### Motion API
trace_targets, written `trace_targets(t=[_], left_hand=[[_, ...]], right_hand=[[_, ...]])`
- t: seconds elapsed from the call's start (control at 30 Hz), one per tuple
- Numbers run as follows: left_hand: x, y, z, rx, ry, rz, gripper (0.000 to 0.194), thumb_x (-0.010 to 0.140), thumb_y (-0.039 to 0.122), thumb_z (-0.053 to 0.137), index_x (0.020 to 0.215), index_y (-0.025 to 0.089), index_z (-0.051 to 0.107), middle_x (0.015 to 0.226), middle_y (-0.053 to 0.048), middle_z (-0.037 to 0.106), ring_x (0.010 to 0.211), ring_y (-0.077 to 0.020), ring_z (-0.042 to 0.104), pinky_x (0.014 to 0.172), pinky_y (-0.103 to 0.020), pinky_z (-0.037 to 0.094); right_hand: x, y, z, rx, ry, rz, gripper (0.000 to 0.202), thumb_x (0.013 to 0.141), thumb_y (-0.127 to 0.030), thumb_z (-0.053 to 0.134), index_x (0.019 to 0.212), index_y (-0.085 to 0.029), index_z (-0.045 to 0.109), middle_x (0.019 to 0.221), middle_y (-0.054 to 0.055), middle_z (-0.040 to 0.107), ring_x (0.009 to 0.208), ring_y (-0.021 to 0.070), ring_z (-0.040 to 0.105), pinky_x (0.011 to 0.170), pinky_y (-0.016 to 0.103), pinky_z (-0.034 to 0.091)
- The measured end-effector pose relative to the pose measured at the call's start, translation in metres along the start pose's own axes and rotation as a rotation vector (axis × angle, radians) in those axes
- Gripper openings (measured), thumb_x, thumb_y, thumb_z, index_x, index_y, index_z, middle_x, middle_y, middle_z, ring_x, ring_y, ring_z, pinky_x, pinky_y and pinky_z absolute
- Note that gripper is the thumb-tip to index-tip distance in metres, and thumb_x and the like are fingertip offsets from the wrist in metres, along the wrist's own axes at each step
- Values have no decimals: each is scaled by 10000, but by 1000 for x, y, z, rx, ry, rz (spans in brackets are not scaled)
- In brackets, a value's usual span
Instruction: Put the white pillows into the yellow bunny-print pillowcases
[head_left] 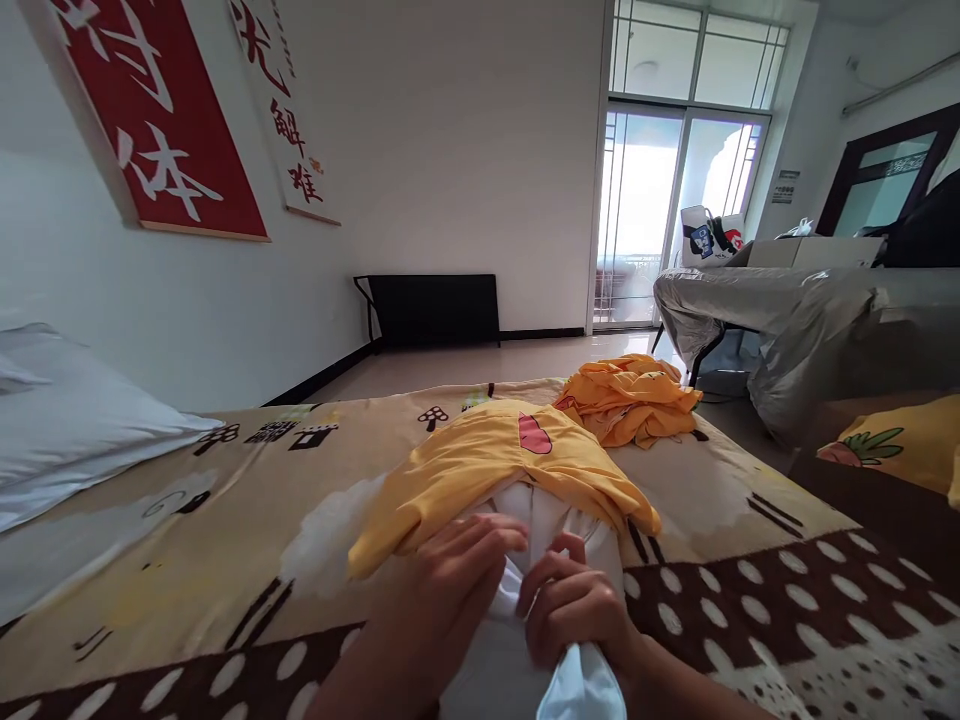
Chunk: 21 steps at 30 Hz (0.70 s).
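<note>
A white pillow (484,665) lies in front of me, its far part inside a yellow pillowcase (480,450) with a pink print. My left hand (461,565) rests on the pillow's left side near the case's opening. Its fingers are bent and pressed together at the white cloth. On the right, my right hand (574,600) is curled closed around bunched white fabric. A pale corner of cloth (581,688) hangs out below that fist. The fingertips of both hands are partly hidden in the folds.
A beige blanket (247,510) with a brown dotted border covers the bed. Beyond the pillow is a crumpled orange-yellow cloth (630,395). White pillows (67,420) lie at left. More yellow printed fabric (900,445) is at right, below a plastic-covered table (765,295).
</note>
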<state>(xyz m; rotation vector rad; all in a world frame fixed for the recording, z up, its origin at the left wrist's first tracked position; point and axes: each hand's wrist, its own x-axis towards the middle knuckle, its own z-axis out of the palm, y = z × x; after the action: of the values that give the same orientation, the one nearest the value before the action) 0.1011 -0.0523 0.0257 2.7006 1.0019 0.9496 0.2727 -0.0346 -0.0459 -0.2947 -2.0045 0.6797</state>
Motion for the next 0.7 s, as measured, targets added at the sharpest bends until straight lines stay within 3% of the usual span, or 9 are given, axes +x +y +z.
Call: trace_targets(t=[0.1, 0.2, 0.27, 0.33, 0.47, 0.53, 0.6, 0.63, 0.7], left_hand=[[1, -25, 19, 24, -126, -69, 292, 932, 226, 358, 1090, 234, 604, 1129, -39, 662, 1056, -145, 595, 919, -253, 460], [-1, -44, 53, 170, -233, 8, 332, 935, 207, 334, 850, 199, 655, 807, -16, 701, 737, -136, 637, 702, -226, 486], [-3, -49, 71, 303, -190, 149, 387, 930, 189, 309, 727, 187, 639, 678, -25, 670, 613, -150, 598, 598, -245, 451], [-2, -45, 81, 363, -94, 176, 411, 926, 184, 295, 669, 180, 615, 641, -48, 653, 573, -163, 574, 541, -260, 413], [7, -17, 79, 125, 1, -103, 377, 943, 209, 304, 660, 180, 552, 551, 2, 611, 480, -110, 541, 458, -212, 365], [11, -7, 71, 143, 140, -56, 297, 932, 206, 333, 761, 178, 575, 623, -1, 641, 551, -121, 584, 522, -215, 422], [11, -1, 59, 342, 282, 9, 248, 899, 173, 362, 811, 178, 595, 705, -31, 656, 643, -169, 613, 604, -272, 468], [8, 0, 51, 429, 301, 6, 236, 881, 158, 377, 817, 180, 603, 726, -39, 659, 661, -184, 617, 614, -289, 477], [3, 1, 37, 475, 219, -5, 194, 854, 165, 427, 896, 181, 615, 806, -48, 683, 722, -190, 639, 645, -290, 501]], right_hand=[[3, -6, 2, 148, -26, -41, 507, 887, -497, 416, 470, -211, 440, 509, 3, 576, 615, 135, 605, 797, 325, 429], [1, -4, 11, 245, 59, 80, 459, 815, -470, 481, 446, -218, 380, 441, -14, 445, 452, 111, 447, 522, 257, 372], [-2, -5, 14, 327, 122, 183, 440, 788, -448, 495, 443, -212, 359, 433, -25, 376, 421, 96, 361, 454, 246, 291], [-3, -9, 12, 468, 156, 248, 441, 763, -463, 511, 438, -204, 365, 431, -30, 343, 406, 85, 316, 430, 241, 249], [-2, -18, -3, 747, 233, 269, 447, 707, -493, 561, 422, -204, 373, 426, -19, 389, 396, 92, 344, 435, 249, 294], [0, -16, -13, 806, 321, 268, 440, 699, -456, 574, 418, -212, 338, 404, -26, 374, 373, 94, 338, 420, 252, 308], [4, -9, -23, 798, 395, 255, 438, 694, -428, 580, 426, -219, 304, 386, -43, 327, 350, 91, 307, 394, 249, 301], [7, -6, -28, 779, 416, 249, 439, 698, -427, 578, 434, -222, 293, 385, -50, 306, 344, 89, 296, 388, 249, 301], [12, -1, -37, 722, 437, 224, 454, 719, -459, 559, 454, -226, 273, 384, -64, 266, 329, 85, 272, 378, 254, 311]])
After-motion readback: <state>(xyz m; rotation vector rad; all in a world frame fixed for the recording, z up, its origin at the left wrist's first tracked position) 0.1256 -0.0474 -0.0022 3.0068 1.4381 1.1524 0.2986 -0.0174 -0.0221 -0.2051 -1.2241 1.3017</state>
